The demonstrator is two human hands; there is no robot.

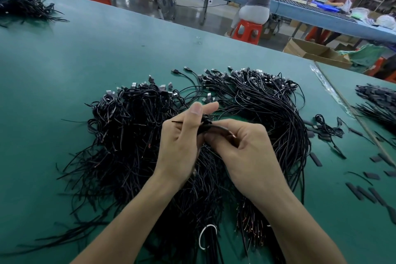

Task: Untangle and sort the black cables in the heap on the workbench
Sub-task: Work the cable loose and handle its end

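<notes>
A big heap of black cables point(132, 135) with USB plugs at their far ends covers the middle of the green workbench point(90, 53). Above the heap's centre, my left hand point(182, 143) and my right hand point(242, 148) meet over a small knotted bunch of black cable point(206, 123). My left thumb and fingers pinch the knot, and a thin cable end sticks out to the left. My right hand's fingers curl round the same bunch just to the right, where bare copper tips show. A straighter bundle of cables point(278, 113) lies on the right side of the heap.
Short black sleeve pieces point(364, 193) lie scattered at the right. Another cable pile point(379, 103) sits past a taped seam at the far right, and a third pile point(25, 6) at the far left. A white ring point(203, 238) lies near the front edge. People work at a blue table behind.
</notes>
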